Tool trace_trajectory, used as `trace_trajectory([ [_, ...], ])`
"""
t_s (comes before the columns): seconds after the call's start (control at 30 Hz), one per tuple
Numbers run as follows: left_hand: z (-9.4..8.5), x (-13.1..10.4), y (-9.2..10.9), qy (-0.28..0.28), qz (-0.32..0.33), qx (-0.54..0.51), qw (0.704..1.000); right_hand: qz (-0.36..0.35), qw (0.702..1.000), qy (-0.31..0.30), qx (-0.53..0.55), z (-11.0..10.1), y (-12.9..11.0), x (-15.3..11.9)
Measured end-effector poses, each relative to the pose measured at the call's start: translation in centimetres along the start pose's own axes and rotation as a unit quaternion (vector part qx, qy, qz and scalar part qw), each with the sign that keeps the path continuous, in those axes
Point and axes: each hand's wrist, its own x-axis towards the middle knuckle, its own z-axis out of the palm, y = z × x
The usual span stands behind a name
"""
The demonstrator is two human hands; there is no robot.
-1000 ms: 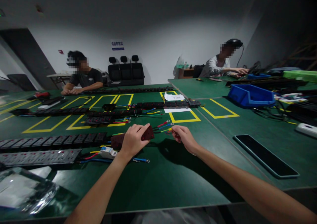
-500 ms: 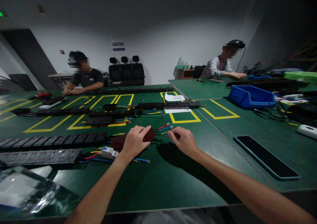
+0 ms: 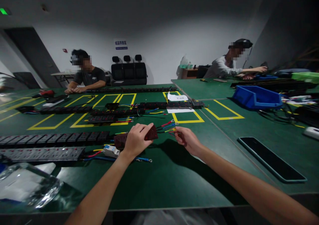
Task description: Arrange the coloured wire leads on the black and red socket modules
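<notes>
My left hand [image 3: 137, 138] is wrapped over a dark red socket module [image 3: 151, 134], thumb along its near edge. Red, blue and yellow-green wires with ring terminals [image 3: 171, 122] stick out from the module's right end. With thumb and fingertips my right hand [image 3: 186, 139] pinches the yellow-green wire [image 3: 170, 130] near its end. Left of my left hand lies a long black socket strip [image 3: 54, 138]. Closer to me is a grey socket strip [image 3: 45, 155], its wires running to a small white circuit breaker [image 3: 111, 150]. A blue wire [image 3: 144, 159] ends in a ring terminal beside my left wrist.
A phone [image 3: 271, 159] lies at the right, a blue bin [image 3: 256, 97] behind it. A clear container [image 3: 37, 191] stands front left. More socket strips [image 3: 112, 112] cross yellow-taped boxes farther back. Two people [image 3: 89, 75] sit at the far side.
My right hand has turned slightly, and the wire ends have shifted a little. The module stays in my left hand. The person at far right has raised a hand holding something dark.
</notes>
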Motion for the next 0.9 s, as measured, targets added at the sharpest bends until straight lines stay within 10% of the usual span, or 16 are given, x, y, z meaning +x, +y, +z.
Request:
trace_trajectory([
  [0.2,-0.3,0.0,0.2,0.014,0.019,-0.002,1.0,0.105,0.991,-0.067,0.049,-0.1,-0.5,0.3],
  [0.37,0.0,0.0,-0.1,-0.021,0.002,0.012,1.0,-0.032,0.992,0.005,-0.118,-0.3,0.0,0.2],
  [0.5,0.3,-0.1,-0.1,-0.046,-0.014,0.018,0.999,-0.271,0.878,0.048,-0.392,-0.1,-0.3,-0.7],
  [0.63,0.4,-0.1,-0.2,-0.054,-0.017,0.023,0.998,-0.334,0.804,0.039,-0.491,0.0,-0.6,-1.2],
  [0.9,0.4,-0.2,-0.1,-0.043,-0.012,0.009,0.999,-0.184,0.935,0.087,-0.291,-1.2,-0.4,0.1],
])
